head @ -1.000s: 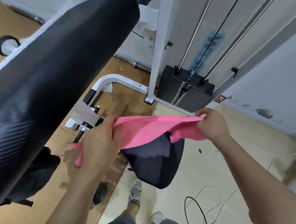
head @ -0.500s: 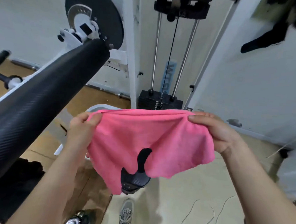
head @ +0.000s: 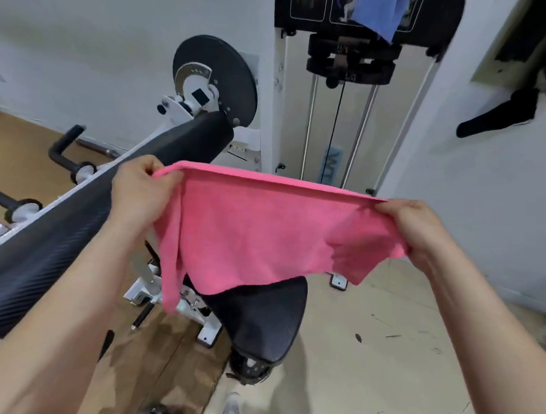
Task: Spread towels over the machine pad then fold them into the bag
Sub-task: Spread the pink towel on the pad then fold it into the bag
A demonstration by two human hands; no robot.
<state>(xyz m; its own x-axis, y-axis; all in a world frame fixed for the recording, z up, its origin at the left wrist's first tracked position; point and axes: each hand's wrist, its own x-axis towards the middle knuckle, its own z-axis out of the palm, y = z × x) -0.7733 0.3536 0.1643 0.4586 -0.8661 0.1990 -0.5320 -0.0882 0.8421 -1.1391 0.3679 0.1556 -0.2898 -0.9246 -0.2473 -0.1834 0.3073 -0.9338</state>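
Note:
A pink towel (head: 257, 231) hangs stretched between my two hands at chest height. My left hand (head: 139, 190) pinches its upper left corner and my right hand (head: 416, 230) grips its upper right corner. The towel's top edge is taut and its lower part hangs loose. The long black machine pad (head: 75, 215) runs diagonally from the lower left up to a round black disc (head: 221, 74), just left of my left hand. A black seat pad (head: 259, 320) lies below the towel. No bag is clearly visible.
The white machine frame with cable and guide rods (head: 335, 131) stands straight ahead. A blue cloth (head: 380, 10) hangs at the top. Black handles (head: 66, 151) stick out at the left. Dark items (head: 504, 114) hang on the right wall. My shoe (head: 231, 410) is on the floor.
My hands have lifted and spread the towel from a bunched strip into an open sheet. My view has tilted up from the floor toward the machine frame.

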